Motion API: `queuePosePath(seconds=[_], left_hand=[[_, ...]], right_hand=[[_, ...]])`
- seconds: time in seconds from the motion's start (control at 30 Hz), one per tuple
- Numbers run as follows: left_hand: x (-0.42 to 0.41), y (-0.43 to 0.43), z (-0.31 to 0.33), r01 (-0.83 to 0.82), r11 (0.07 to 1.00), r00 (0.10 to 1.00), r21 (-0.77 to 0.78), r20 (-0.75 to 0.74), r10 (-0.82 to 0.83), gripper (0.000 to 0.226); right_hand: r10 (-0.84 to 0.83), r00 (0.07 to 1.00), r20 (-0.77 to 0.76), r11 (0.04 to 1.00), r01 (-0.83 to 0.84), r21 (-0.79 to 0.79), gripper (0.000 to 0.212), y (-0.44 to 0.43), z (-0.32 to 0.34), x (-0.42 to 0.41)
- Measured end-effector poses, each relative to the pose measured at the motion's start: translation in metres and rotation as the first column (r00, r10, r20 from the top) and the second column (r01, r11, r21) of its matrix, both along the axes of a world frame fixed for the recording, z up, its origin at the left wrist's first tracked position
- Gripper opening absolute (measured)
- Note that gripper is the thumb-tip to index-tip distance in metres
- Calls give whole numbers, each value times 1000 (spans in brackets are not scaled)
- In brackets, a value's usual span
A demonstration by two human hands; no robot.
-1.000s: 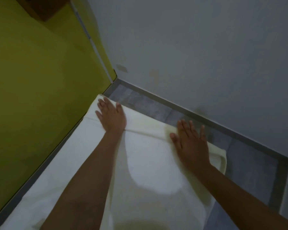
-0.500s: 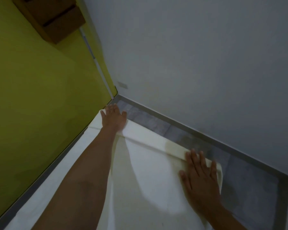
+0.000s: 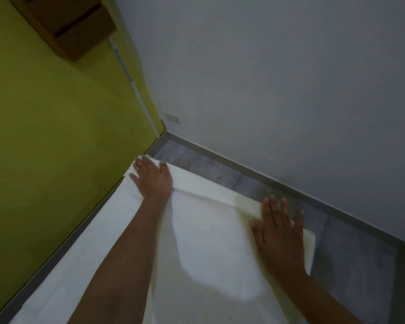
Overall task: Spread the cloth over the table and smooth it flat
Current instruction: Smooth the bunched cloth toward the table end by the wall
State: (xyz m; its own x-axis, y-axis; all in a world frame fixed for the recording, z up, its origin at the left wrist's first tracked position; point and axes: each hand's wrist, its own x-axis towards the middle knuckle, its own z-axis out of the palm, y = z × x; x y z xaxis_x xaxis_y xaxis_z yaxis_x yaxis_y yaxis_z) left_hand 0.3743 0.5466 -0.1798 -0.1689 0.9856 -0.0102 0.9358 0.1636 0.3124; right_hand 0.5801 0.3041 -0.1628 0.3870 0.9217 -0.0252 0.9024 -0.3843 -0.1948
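Note:
A white cloth (image 3: 208, 235) covers the table, whose own surface is hidden beneath it. The far edge of the cloth is folded back in a narrow band (image 3: 211, 190) running from left to right. My left hand (image 3: 153, 177) lies at the far left corner, palm down; its fingertips seem to reach over the cloth's edge. My right hand (image 3: 278, 232) presses flat with spread fingers on the far right corner, over the end of the folded band.
A yellow-green wall (image 3: 56, 136) runs close along the table's left side. A grey-white wall (image 3: 278, 78) stands behind. Grey floor tiles (image 3: 351, 249) show beyond the far and right edges. A wooden shelf unit (image 3: 75, 26) hangs on the yellow wall, top left.
My left hand slid to the far left corner of the cloth. My right hand slid right along the folded edge to the right corner. The view tilted upward.

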Motion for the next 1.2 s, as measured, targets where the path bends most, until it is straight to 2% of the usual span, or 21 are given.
queuePosePath(seconds=[0.1, 0.2, 0.23, 0.3, 0.37, 0.4, 0.47, 0.5, 0.6, 0.67, 0.83, 0.93, 1.0, 1.1, 1.17, 1.2], left_hand=[[8, 20, 6, 114, 991, 988, -64, -93, -120, 61], [14, 38, 8, 259, 957, 950, -128, -145, -276, 54], [18, 44, 10, 317, 939, 936, -131, -114, -332, 52], [26, 52, 18, 413, 903, 909, -118, 116, -400, 51], [32, 49, 22, 378, 926, 880, 8, 308, -362, 53], [35, 44, 21, 310, 945, 883, 103, 336, -327, 53], [33, 21, 16, 174, 950, 931, 260, 270, -245, 54], [27, 10, 10, 119, 951, 954, 287, 233, -189, 56], [4, -7, -9, 14, 982, 992, 187, 118, -36, 57], [-6, -2, -12, 14, 996, 997, 90, 75, -20, 57], [-11, 0, 0, 126, 987, 990, 100, 53, -132, 62], [-1, -25, 5, 261, 961, 962, 94, 52, -267, 62], [19, -67, 6, 402, 910, 911, 98, 54, -408, 60], [55, -159, -2, 612, 786, 786, 90, 42, -617, 59], [65, -209, -7, 655, 753, 753, 61, 18, -657, 60], [66, -224, -9, 637, 770, 770, 46, 14, -638, 60]], right_hand=[[-28, 999, 21, 998, 27, 52, 80, 1, 0, -4], [46, 999, 12, 995, -47, 93, 74, 2, 0, -18], [87, 996, -2, 992, -87, 90, 72, 2, 0, -24], [142, 989, -32, 989, -140, 57, 70, 2, -1, -32], [160, 986, -37, 987, -159, 19, 69, 2, -3, -30], [165, 986, -36, 986, -164, 4, 68, 2, -3, -27], [168, 985, -35, 986, -169, -6, 65, 3, -4, -20], [165, 986, -34, 986, -165, -8, 64, 4, -3, -17], [158, 987, -27, 987, -158, -9, 60, 4, -3, -11], [174, 985, -14, 985, -174, 1, 58, 3, -4, -8], [128, 991, -32, 991, -126, 42, 59, -11, -7, 0], [50, 998, -46, 997, -47, 60, 58, -22, -7, 11], [49, 998, -45, 998, -47, 45, 59, -26, -7, 18], [107, 993, -48, 994, -106, 12, 56, -32, -10, 31], [107, 994, -29, 994, -107, -9, 55, -39, -12, 35], [91, 996, -24, 995, -92, -23, 55, -45, -11, 38]])
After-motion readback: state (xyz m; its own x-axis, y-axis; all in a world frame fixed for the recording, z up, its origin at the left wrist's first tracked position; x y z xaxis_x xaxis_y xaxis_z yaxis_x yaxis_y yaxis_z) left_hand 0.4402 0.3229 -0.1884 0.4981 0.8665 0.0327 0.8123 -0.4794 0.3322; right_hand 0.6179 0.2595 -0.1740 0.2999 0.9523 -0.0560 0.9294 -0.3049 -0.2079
